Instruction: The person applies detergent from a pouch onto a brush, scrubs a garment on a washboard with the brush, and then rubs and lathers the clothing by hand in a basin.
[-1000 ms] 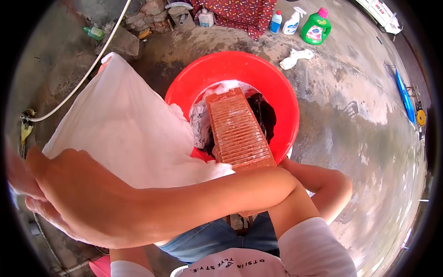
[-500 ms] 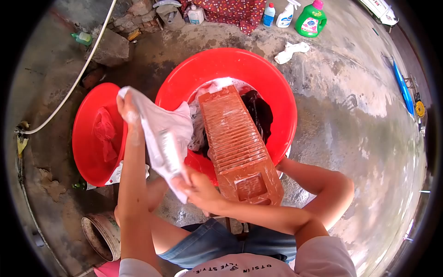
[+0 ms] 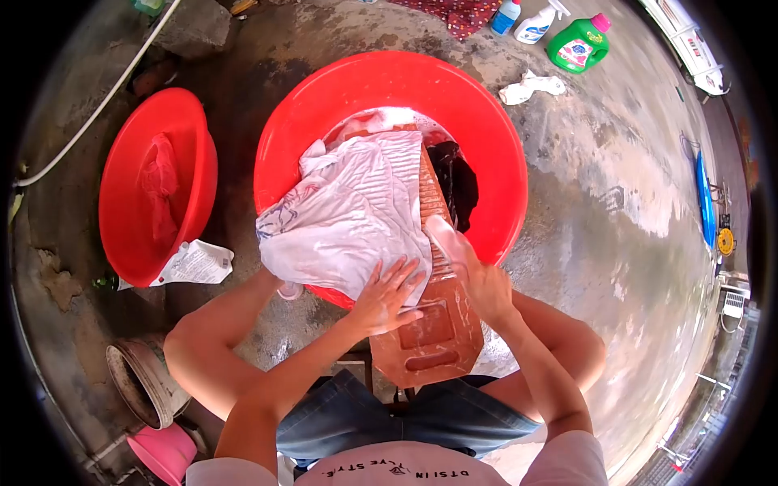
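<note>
White cloth (image 3: 348, 211) lies spread over the ridged washboard (image 3: 447, 304), which rests in a large red basin (image 3: 490, 121) with its handle end pointing to five o'clock. Left hand (image 3: 387, 296) lies flat at the cloth's five o'clock edge, fingers spread and pressing on it. Right hand (image 3: 480, 279), at four o'clock and apart from the left, is closed around a white object (image 3: 442, 233) too unclear to identify. Dark fabric (image 3: 462, 190) sits in the basin toward three o'clock, with suds (image 3: 379, 123) at twelve. Farther out, a smaller red basin (image 3: 119, 194) stands at nine o'clock, holding reddish cloth (image 3: 162, 174). At two o'clock, a crumpled white item (image 3: 531, 87) lies on the floor near a green jug (image 3: 578, 47) with a pink cap.
</note>
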The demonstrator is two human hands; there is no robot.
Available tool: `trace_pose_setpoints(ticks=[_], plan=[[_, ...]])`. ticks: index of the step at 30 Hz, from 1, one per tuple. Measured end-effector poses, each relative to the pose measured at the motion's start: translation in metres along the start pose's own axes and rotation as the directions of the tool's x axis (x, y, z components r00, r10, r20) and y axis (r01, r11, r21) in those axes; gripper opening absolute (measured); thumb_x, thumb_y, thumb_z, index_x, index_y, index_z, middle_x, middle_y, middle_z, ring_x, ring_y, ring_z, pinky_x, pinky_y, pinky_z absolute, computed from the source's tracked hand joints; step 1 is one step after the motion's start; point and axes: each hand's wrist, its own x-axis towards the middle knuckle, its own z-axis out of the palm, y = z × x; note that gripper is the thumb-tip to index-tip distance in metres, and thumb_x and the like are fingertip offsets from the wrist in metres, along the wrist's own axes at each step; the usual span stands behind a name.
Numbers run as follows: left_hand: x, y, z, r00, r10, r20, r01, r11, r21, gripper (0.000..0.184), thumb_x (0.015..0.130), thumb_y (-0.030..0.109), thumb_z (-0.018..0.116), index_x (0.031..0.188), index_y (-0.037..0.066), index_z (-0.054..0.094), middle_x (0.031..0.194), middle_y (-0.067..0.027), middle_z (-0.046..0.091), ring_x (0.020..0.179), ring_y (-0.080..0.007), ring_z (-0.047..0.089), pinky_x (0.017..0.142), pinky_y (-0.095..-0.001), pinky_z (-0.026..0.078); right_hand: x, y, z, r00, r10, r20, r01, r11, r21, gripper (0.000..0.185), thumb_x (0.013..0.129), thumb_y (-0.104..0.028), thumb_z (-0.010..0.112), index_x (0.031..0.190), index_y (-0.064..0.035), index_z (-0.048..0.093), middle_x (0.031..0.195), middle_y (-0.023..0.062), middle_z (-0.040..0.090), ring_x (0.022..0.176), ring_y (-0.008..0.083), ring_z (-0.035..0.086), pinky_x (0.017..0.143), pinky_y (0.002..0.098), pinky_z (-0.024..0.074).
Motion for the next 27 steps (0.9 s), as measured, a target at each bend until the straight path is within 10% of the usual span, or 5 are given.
trace_pose_setpoints(ticks=[9,10,13,18,27], plan=[[-0.029,0.028,0.01,0.932,-0.062,-0.358,-0.022,0.974,-0.224,0.016,0.07,0.002,0.056,0.086,0.003,0.054,0.088,-0.0114,0.054,0.091,-0.0281,0.05,0.077,-0.0351,0.044,-0.01,-0.042,0.015,0.941,-0.339,-0.004,0.339,0.94,-0.033,0.056,0.078,-0.007,0.047,0.131,-0.0223,0.035,0.065,0.0148,0.06,0.056,0.0343,0.059,0.051,0.0426,0.0495],[-0.034,0.037,0.009,0.938,-0.104,-0.331,0.026,0.972,-0.233,0.015,0.072,0.004,0.055,0.087,0.003,0.055,0.092,-0.0113,0.055,0.091,-0.027,0.051,0.074,-0.0341,0.045,-0.002,-0.044,0.021,0.897,-0.423,-0.126,0.419,0.906,-0.061,0.06,0.076,-0.005,0.047,0.131,-0.0237,0.034,0.068,0.0144,0.06,0.06,0.0349,0.06,0.053,0.0429,0.0495],[-0.038,0.037,0.026,0.936,-0.201,-0.289,0.087,0.927,-0.365,0.025,0.069,0.004,0.06,0.094,0.006,0.057,0.099,-0.0089,0.059,0.091,-0.0274,0.054,0.076,-0.0346,0.046,0.057,-0.056,0.038,0.914,-0.012,0.406,0.144,0.944,-0.296,0.066,0.075,-0.002,0.046,0.134,-0.0255,0.03,0.076,0.0158,0.061,0.068,0.0344,0.061,0.059,0.043,0.0499],[-0.04,0.027,0.03,0.937,-0.108,-0.333,-0.008,0.945,-0.328,0.023,0.071,0.008,0.062,0.094,0.008,0.058,0.105,-0.005,0.059,0.092,-0.0247,0.054,0.074,-0.0327,0.047,0.212,-0.051,0.11,0.989,0.023,0.144,0.018,0.96,-0.278,0.06,0.083,-0.008,0.038,0.135,-0.0311,0.02,0.081,0.0218,0.061,0.075,0.0345,0.062,0.069,0.0462,0.0477],[-0.038,0.01,0.033,0.907,-0.173,-0.383,0.071,0.961,-0.266,0.033,0.066,0.002,0.059,0.098,0.009,0.059,0.116,-0.0047,0.054,0.117,-0.0234,0.043,0.1,-0.0414,0.031,0.0,-0.053,0.027,0.957,-0.143,0.251,0.175,0.978,-0.111,0.053,0.081,-0.005,0.043,0.13,-0.0243,0.036,0.101,0.0196,0.057,0.075,0.0371,0.06,0.061,0.0459,0.0483]])
